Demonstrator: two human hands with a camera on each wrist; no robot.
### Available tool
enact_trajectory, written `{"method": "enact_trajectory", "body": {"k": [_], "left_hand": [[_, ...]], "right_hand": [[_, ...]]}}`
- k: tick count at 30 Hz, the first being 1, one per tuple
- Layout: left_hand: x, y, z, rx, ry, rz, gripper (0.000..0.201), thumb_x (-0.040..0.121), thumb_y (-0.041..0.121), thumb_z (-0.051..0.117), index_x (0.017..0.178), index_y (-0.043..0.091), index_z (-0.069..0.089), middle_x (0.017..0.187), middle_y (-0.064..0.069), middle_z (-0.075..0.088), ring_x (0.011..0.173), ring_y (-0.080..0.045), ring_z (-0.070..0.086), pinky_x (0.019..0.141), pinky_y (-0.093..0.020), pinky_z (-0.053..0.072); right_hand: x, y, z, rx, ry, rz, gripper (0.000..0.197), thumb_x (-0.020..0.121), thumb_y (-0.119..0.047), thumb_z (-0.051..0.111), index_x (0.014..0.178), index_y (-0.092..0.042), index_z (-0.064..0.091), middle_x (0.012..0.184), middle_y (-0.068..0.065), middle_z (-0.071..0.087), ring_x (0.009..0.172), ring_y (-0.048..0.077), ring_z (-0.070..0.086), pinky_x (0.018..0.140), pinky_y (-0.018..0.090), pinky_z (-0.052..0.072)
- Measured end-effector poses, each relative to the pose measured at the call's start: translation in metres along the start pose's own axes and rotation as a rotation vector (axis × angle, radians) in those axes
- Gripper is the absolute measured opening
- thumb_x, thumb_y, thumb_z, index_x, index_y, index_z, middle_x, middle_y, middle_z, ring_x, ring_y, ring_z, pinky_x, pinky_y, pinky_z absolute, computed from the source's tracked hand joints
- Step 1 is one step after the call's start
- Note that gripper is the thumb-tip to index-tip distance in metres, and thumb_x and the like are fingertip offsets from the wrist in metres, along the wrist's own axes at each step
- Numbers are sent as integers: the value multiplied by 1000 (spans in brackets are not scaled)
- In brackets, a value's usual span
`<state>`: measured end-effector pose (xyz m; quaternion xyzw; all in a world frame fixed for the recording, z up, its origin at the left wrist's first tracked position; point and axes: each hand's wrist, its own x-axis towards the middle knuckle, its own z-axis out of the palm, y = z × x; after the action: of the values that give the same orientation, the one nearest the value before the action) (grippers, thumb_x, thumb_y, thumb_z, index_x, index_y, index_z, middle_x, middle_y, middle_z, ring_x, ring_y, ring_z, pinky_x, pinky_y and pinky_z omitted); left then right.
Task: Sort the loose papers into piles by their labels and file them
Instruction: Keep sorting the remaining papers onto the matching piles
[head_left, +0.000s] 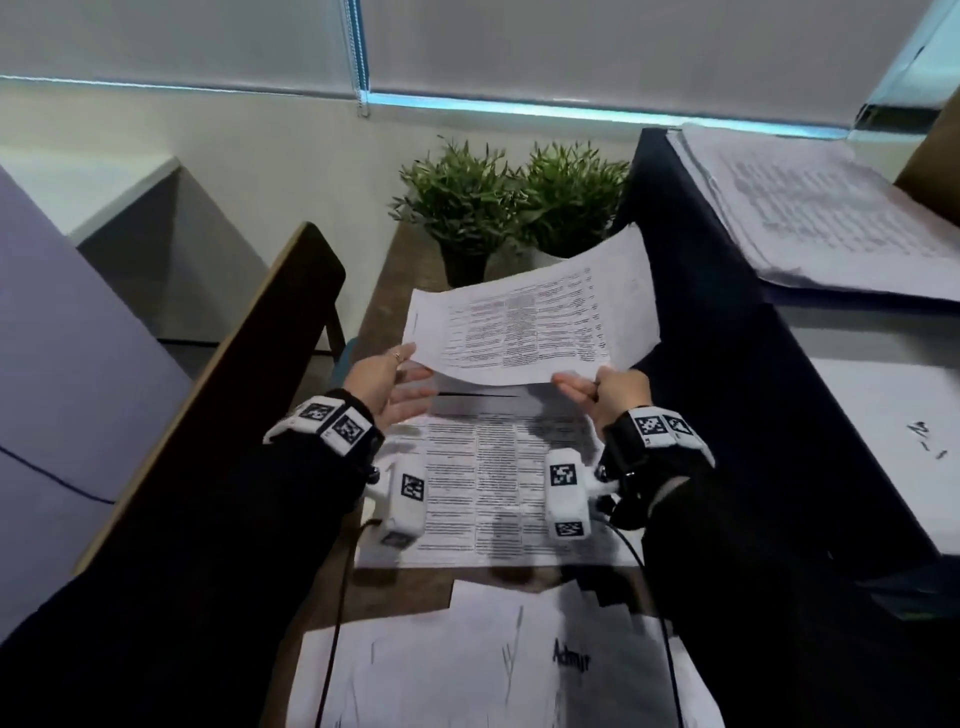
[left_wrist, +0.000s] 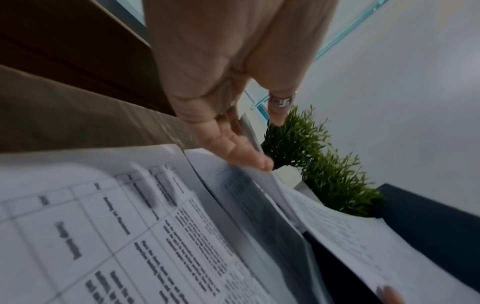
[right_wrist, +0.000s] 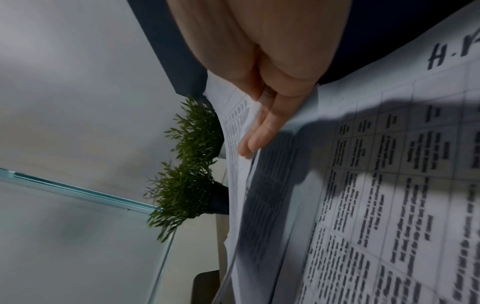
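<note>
A printed sheet (head_left: 530, 322) with a table of text is lifted off the wooden table and curves upward at its far right corner. My left hand (head_left: 408, 371) pinches its near left corner, thumb on top and fingers spread below. At the near right corner my right hand (head_left: 576, 387) pinches it too. Under the hands lies a pile of printed papers (head_left: 483, 488); in the right wrist view its top sheet (right_wrist: 389, 185) bears a handwritten "H.R". The left wrist view shows the lifted sheet (left_wrist: 350, 236) above that pile (left_wrist: 130, 246).
A sheet marked "Admin" (head_left: 519, 660) lies at the near edge. An open navy folder (head_left: 727, 364) on the right holds a paper stack (head_left: 831, 218). Two potted plants (head_left: 519, 202) stand at the back. A brown board (head_left: 234, 374) and a lilac sheet (head_left: 62, 364) rise on the left.
</note>
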<state>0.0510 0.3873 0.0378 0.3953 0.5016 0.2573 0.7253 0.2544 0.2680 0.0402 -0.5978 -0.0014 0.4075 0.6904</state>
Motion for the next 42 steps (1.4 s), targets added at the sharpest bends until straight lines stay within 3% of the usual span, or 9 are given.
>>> {"method": "enact_trajectory", "body": {"k": [5, 8, 13, 15, 20, 22, 26, 31, 42], "left_hand": [[43, -16, 12, 146, 178, 0, 25, 99, 12, 42, 117, -3, 50, 62, -8, 62, 26, -5, 50, 29, -14, 39], [54, -17, 16, 179, 200, -4, 31, 101, 8, 32, 75, 2, 47, 59, -14, 59, 20, -8, 42, 26, -14, 34], [64, -17, 11, 239, 117, -125, 44, 96, 13, 30, 60, 5, 54, 39, -11, 55, 22, -17, 47, 34, -19, 37], [64, -20, 10, 278, 77, -165, 43, 98, 16, 30, 70, 3, 60, 39, -7, 58, 28, -18, 53, 40, -22, 40], [48, -15, 9, 272, 163, -66, 30, 102, 15, 27, 75, 14, 42, 41, -5, 59, 25, -15, 51, 58, -33, 46], [34, -10, 6, 357, 158, 3, 9, 99, 7, 38, 97, 12, 44, 73, -7, 65, 29, -9, 54, 47, -31, 52], [-4, -9, -3, 540, 61, 39, 45, 95, 4, 48, 137, 4, 36, 109, -9, 54, 56, -16, 58, 38, -18, 46], [-84, -26, -11, 734, -82, 108, 27, 94, 10, 51, 121, 9, 52, 97, -5, 60, 64, -14, 58, 54, -20, 43], [-219, -143, -19, 724, -405, -14, 23, 93, -2, 45, 111, 10, 53, 81, 1, 57, 65, -11, 56, 54, -14, 42]], "right_hand": [[39, 8, 4, 40, 23, 62, 36, 100, -2, 23, 134, 9, 29, 131, 34, 44, 35, 13, 60, 44, 21, 53], [47, 12, 7, -2, 42, 97, 34, 98, 3, 24, 129, 16, 30, 118, 33, 52, 55, 19, 68, 50, 23, 53], [62, 20, 5, -235, 117, 200, 35, 99, -21, 39, 119, 4, 54, 126, 12, 59, 117, 20, 57, 80, 21, 49], [72, 31, -4, -839, 128, 7, 44, 97, -43, 37, 124, -14, 57, 125, 1, 61, 113, 16, 58, 86, 20, 44], [60, 33, -5, -200, 24, 123, 35, 98, -8, 38, 131, 5, 40, 85, 13, 57, 72, 25, 61, 70, 30, 53], [43, 28, -8, -190, 38, 110, 24, 96, -3, 40, 116, 6, 48, 75, 12, 53, 61, 23, 59, 76, 37, 55], [-11, 10, -20, -125, -73, 56, 9, 95, -5, 45, 86, -4, 46, 85, 10, 51, 64, 23, 57, 66, 32, 53], [-103, -2, -46, -214, -212, -55, 22, 94, -8, 47, 117, -8, 47, 99, 8, 57, 80, 23, 59, 75, 31, 51], [-247, 60, -170, -602, -16, -53, 32, 98, -21, 33, 109, -18, 63, 103, 7, 68, 88, 22, 62, 77, 32, 45]]}}
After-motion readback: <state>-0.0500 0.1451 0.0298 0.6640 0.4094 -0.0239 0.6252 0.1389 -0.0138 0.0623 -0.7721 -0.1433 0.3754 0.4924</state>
